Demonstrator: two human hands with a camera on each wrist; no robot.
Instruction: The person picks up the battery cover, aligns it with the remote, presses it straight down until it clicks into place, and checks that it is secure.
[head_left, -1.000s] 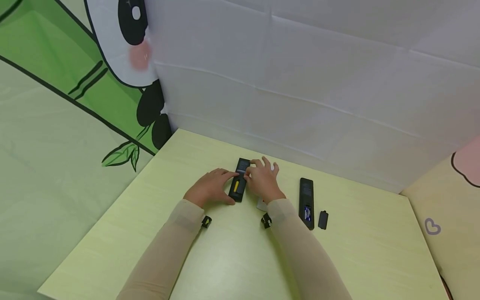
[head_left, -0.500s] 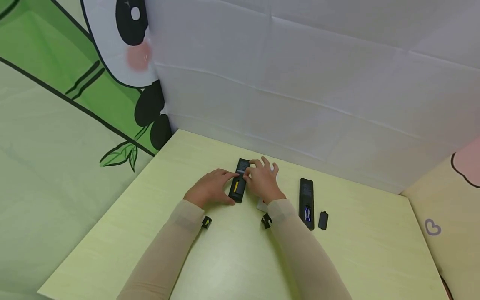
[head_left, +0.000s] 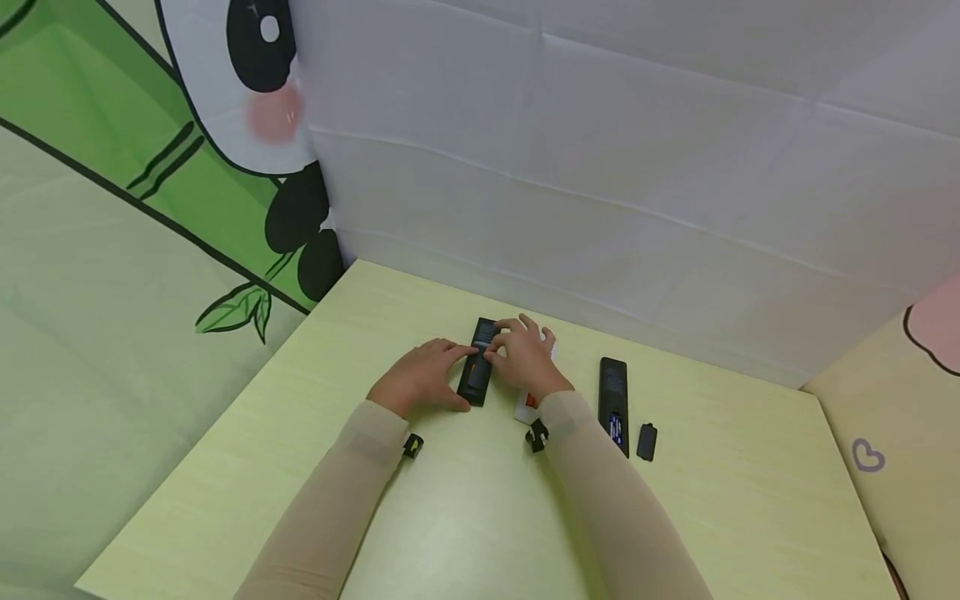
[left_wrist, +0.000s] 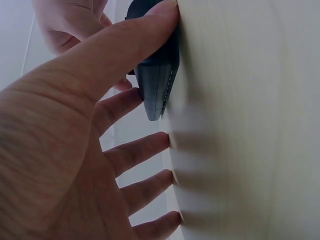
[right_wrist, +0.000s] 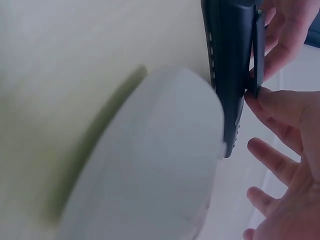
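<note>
A black remote control [head_left: 473, 387] lies back side up on the table [head_left: 450, 500], with a bit of yellow showing in its battery compartment. My left hand [head_left: 422, 377] steadies it, thumb at its near end and index finger on its side; the other fingertips touch the tabletop. Between thumb and index finger, my right hand [head_left: 523, 358] pinches a thin dark battery cover [right_wrist: 258, 50]. In the right wrist view this cover stands along the back of the remote, close against it. The remote's far side is partly hidden by my right fingers.
Right of my hands lies a second black remote [head_left: 614, 392] with blue batteries exposed, its loose cover [head_left: 647, 442] beside it. A white piece with red marks [head_left: 528, 407] lies partly under my right hand. A white wall sheet [head_left: 600, 167] hangs behind the table.
My right hand has shifted slightly left over the remote, and the pinched cover now hides most of the yellow in the compartment. More of the white piece shows. The left hand stays put.
</note>
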